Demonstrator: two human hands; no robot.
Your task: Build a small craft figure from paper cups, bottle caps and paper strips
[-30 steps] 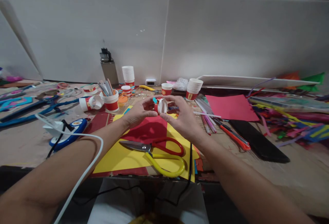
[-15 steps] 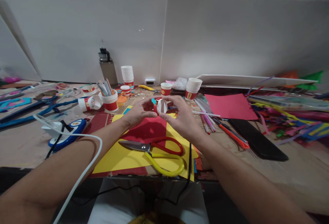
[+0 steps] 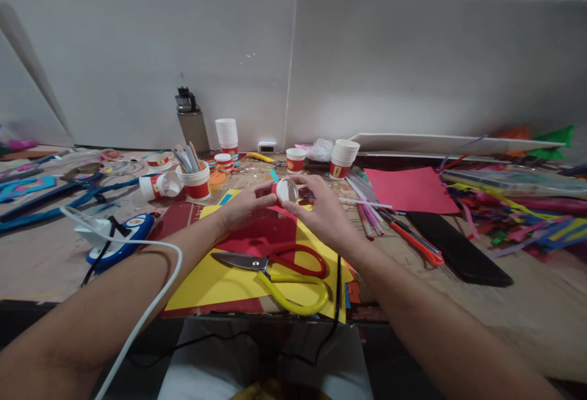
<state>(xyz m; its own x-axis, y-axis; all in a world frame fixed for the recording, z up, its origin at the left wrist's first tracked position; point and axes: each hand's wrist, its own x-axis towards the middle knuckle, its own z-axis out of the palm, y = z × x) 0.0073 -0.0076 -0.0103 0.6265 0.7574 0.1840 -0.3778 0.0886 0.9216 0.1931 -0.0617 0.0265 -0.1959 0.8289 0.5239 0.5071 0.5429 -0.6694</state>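
- White panels (image 3: 160,63) backed a cluttered worktable (image 3: 527,314) in the head view.
- Left hand (image 3: 245,207) and right hand (image 3: 323,207) both pinched one red-and-white paper cup (image 3: 287,192), mouth tilted cameraward, above a red sheet (image 3: 257,235).
- Teal strip (image 3: 274,175) showed behind cup; attachment unclear.
- Scissors (image 3: 263,263) lay nearer the camera, on yellow paper (image 3: 206,290).
- Light, even fingertip pressure probably suited the thin wall best, avoiding creases.
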